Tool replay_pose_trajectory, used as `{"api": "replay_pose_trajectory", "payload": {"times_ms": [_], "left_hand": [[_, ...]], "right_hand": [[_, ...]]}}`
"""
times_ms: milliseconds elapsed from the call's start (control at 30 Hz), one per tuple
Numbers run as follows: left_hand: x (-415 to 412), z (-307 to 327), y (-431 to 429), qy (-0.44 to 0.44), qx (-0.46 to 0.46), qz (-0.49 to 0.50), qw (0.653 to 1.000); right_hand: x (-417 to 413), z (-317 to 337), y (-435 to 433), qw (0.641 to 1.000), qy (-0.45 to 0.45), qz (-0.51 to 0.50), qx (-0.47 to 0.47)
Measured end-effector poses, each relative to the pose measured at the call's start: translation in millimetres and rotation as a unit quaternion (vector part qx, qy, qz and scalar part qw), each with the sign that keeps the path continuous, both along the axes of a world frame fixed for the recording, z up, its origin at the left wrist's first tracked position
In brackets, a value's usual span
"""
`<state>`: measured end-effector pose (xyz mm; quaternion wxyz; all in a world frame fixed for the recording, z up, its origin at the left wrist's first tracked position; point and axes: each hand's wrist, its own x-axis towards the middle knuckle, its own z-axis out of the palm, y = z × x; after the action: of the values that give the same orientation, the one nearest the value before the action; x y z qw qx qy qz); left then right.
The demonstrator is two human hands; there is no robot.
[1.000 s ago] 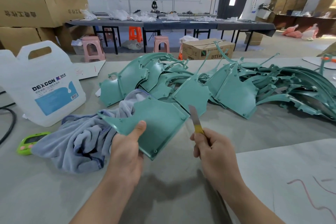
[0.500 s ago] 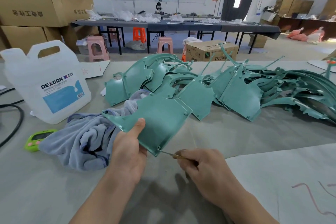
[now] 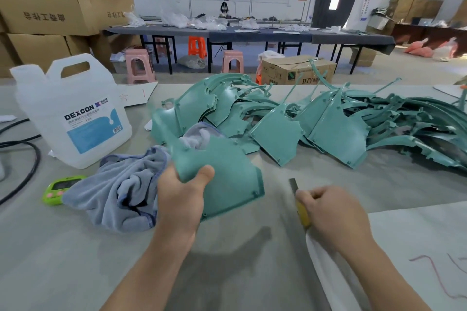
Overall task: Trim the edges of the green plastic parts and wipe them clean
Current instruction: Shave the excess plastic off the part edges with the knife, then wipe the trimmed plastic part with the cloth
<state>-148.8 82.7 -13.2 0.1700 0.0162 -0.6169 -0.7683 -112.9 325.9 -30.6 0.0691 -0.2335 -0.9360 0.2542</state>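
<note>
Head view: my left hand [image 3: 180, 194] pinches the green plastic part [image 3: 227, 171] above the table [image 3: 75, 260] beside the cloth [image 3: 121, 184], right hand [image 3: 331, 209] fisted round the yellow-handled knife [image 3: 300, 207] just apart; I should skim the blade [image 3: 293, 184] shallowly along the rim [image 3: 260, 184], away from my thumb [image 3: 205, 175].

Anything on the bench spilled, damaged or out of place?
Nothing stands out. The jug stands upright with no spill, the cloth lies crumpled beside the left hand, which grips one green part. The right hand holds the knife, blade bare, apart from the part. The parts pile is tangled, not visibly damaged.
</note>
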Motion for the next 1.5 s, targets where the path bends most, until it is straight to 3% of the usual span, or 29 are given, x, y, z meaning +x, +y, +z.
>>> {"api": "replay_pose_trajectory", "payload": {"times_ms": [133, 233, 300, 400, 533, 633, 667, 733, 833, 933, 1000, 1033, 1100, 1133, 1200, 1400, 1500], "left_hand": [[0.1, 5.5, -22.4, 0.086, -0.22, 0.014, 0.972], [-1.7, 11.4, -36.8, 0.107, -0.257, 0.063, 0.958], [-0.9, 15.6, -41.6, 0.101, -0.221, 0.09, 0.966], [-0.2, 18.6, -46.3, 0.042, -0.153, 0.052, 0.986], [-2.4, 19.6, -59.6, -0.082, 0.013, -0.06, 0.995], [-2.7, 23.8, -71.6, -0.073, 0.23, -0.22, 0.945], [-1.5, 25.1, -73.4, -0.058, 0.258, -0.264, 0.928], [-1.8, 25.1, -71.3, -0.035, 0.218, -0.305, 0.926], [-6.5, 26.2, -66.8, -0.054, 0.099, -0.175, 0.978], [-13.3, 27.0, -69.6, -0.035, 0.158, -0.008, 0.987], [-17.3, 27.2, -74.0, 0.001, 0.235, 0.068, 0.97], [-17.8, 27.7, -76.6, 0.023, 0.256, 0.094, 0.962], [-18.4, 27.4, -83.1, 0.058, 0.272, 0.128, 0.952], [-19.1, 27.0, -86.6, 0.067, 0.27, 0.143, 0.95], [-20.1, 27.0, -93.4, 0.082, 0.252, 0.178, 0.948], [-16.9, 30.7, -88.1, 0.109, 0.113, 0.256, 0.954], [-7.1, 25.9, -66.4, 0.064, -0.008, 0.245, 0.967]], "right_hand": [[9.5, 17.1, -4.3, 0.985, 0.023, -0.069, 0.154], [11.0, 23.5, -38.5, 0.98, 0.161, 0.061, 0.099], [7.0, 29.9, -77.5, 0.962, 0.199, 0.186, -0.033], [-14.2, 39.3, -128.8, 0.897, 0.133, 0.263, -0.33], [-44.6, 32.8, -158.7, 0.882, 0.164, 0.151, -0.415], [-56.0, 36.0, -171.1, 0.788, 0.132, 0.064, -0.598], [-59.8, 37.5, -174.7, 0.756, 0.123, 0.039, -0.641], [-66.7, 41.9, -182.3, 0.74, 0.109, 0.009, -0.664], [-69.8, 46.9, -188.4, 0.772, 0.076, 0.041, -0.63], [-75.1, 39.5, -183.5, 0.835, 0.145, 0.058, -0.528], [-79.4, 31.0, -185.2, 0.911, 0.2, 0.123, -0.34], [-77.9, 28.2, -191.4, 0.925, 0.207, 0.199, -0.248], [-71.5, 22.7, -210.8, 0.925, 0.115, 0.348, -0.098], [-70.5, 16.3, -218.6, 0.922, 0.073, 0.38, -0.026], [-69.6, 9.2, -224.7, 0.922, 0.081, 0.369, 0.079], [-49.9, 52.8, -150.7, 0.942, 0.205, 0.248, -0.094], [-32.5, 73.4, -120.0, 0.907, 0.281, 0.212, -0.232]]}}
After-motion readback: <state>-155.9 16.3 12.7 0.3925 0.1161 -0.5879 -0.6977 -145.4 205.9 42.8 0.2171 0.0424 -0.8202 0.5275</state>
